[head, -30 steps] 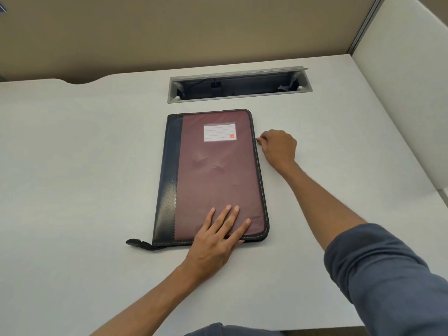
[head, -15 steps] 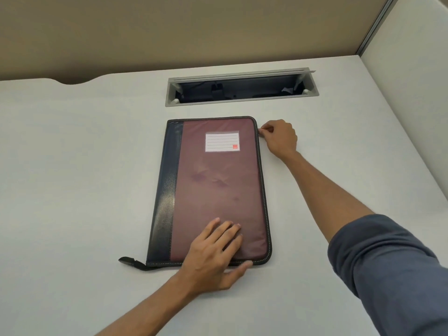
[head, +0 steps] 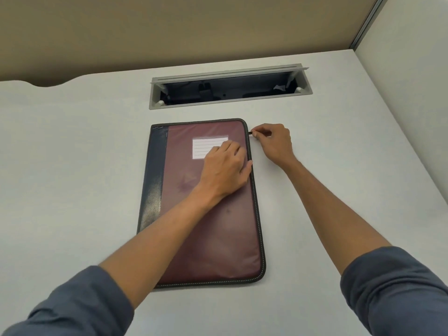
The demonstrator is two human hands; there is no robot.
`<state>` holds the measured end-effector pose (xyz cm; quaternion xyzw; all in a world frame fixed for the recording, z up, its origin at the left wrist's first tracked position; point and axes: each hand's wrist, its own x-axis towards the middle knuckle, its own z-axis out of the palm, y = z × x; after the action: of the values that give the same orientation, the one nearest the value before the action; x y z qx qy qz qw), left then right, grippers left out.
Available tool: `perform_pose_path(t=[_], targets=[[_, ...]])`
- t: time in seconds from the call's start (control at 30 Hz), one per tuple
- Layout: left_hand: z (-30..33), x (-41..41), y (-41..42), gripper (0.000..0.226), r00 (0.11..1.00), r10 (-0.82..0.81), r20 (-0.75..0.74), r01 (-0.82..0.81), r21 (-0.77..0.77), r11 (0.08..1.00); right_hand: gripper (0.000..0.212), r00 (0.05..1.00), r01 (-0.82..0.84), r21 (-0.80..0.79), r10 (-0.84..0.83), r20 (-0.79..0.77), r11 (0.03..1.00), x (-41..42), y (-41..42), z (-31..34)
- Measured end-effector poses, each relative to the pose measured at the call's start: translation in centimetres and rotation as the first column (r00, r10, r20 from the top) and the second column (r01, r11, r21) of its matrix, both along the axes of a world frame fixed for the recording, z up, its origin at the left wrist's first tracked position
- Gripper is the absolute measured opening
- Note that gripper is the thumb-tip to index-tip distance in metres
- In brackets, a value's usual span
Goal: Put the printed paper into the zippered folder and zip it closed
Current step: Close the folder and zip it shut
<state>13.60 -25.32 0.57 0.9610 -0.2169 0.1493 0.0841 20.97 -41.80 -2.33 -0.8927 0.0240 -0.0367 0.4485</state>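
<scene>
A flat maroon fabric zippered folder (head: 213,214) with a dark navy leather spine strip and rounded stitched corners lies closed at the centre of the frame on a smooth pale grey desk (head: 72,166), with bare surface open to its left, right and below. Above it, a grey metal-framed rectangular cable slot (head: 228,87) is sunk into the desk, near the folder's top edge. The left hand (head: 225,169) presses flat on the cover, fingers together over a white lined label (head: 201,147), while the right hand (head: 274,143) pinches the small dark zipper pull (head: 251,133) at the folder's upper right corner.
</scene>
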Motion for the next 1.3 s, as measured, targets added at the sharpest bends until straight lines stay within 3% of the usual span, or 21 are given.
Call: perform_pose_path(t=[0.23,0.5,0.6,0.7,0.87,0.93,1.07,1.3], targets=[[-1.4,6.2,-1.4,0.045,0.985,0.042,-0.166,-0.06,-0.104,0.993,0.015,1.0,0.007,0.116,-0.005,-0.02,0.993,0.2,-0.3,-0.1],[-1.1,9.5,-3.2,0.033,0.983,0.09,-0.162,-0.101,-0.06,0.993,0.01,0.995,0.084,0.311,-0.06,-0.084,0.947,0.6,0.3,0.3],[-0.4,10.3,-4.1,0.029,0.968,0.139,-0.21,-0.154,-0.058,0.986,0.015,0.982,0.183,0.347,-0.158,-0.099,0.92,0.2,0.5,0.4],[0.5,11.2,-4.6,0.021,0.94,0.172,-0.296,-0.187,-0.025,0.982,0.019,0.962,0.269,0.283,-0.241,-0.132,0.92,-0.8,0.5,0.2],[1.6,13.1,-4.9,0.017,0.886,0.188,-0.424,-0.185,0.05,0.982,0.028,0.981,0.134,0.002,-0.133,-0.145,0.991,-2.1,2.4,0.2],[1.5,13.9,-4.9,0.008,0.864,0.225,-0.451,-0.229,0.046,0.972,0.028,0.981,0.135,0.024,-0.13,-0.143,0.991,-2.3,2.8,0.2],[1.1,15.1,-4.4,0.014,0.779,0.316,-0.542,-0.428,-0.091,0.899,0.029,0.973,0.179,0.134,-0.156,-0.168,0.975,-2.4,2.7,0.2],[1.7,17.1,-0.7,0.008,0.65,0.322,-0.688,-0.612,-0.223,0.759,0.024,0.974,0.178,0.173,-0.149,-0.168,0.969,-2.5,2.2,0.2]])
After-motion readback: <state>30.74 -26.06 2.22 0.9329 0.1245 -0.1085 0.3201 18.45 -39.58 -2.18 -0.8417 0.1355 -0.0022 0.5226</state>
